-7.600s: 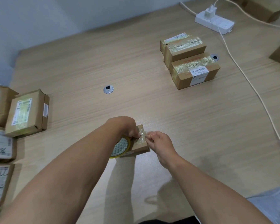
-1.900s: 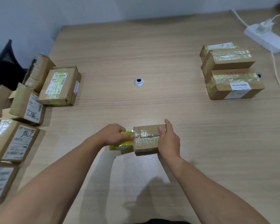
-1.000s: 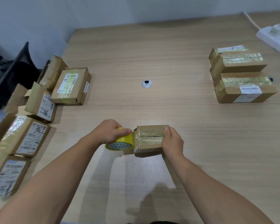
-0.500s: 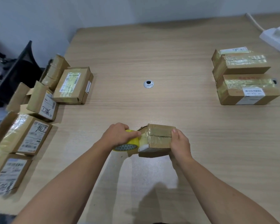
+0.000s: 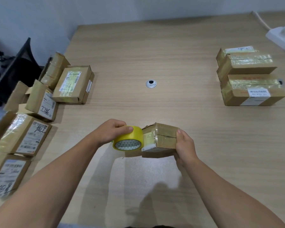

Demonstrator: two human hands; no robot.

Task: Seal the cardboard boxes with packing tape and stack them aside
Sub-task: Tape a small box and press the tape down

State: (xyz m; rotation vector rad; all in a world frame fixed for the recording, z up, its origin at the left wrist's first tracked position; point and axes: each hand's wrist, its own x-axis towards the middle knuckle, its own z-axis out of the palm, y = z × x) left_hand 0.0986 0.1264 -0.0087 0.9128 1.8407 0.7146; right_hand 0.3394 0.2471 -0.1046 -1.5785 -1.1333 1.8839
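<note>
My right grip: only the thumb shows; the fingers lie hidden behind the small brown cardboard box. White plastic power strip: blurred, cut by the right edge. Lowest flat labelled cardboard parcel: cut by the left edge. Print on the white barcode label of the taped stack of brown boxes: too small to read. Black angular object beside the desk: cut off, unidentifiable.

The box has tilted up beside the tape roll.

On the worktop, loose boxes lie left, stacked boxes right, the held box between, nearer.
</note>
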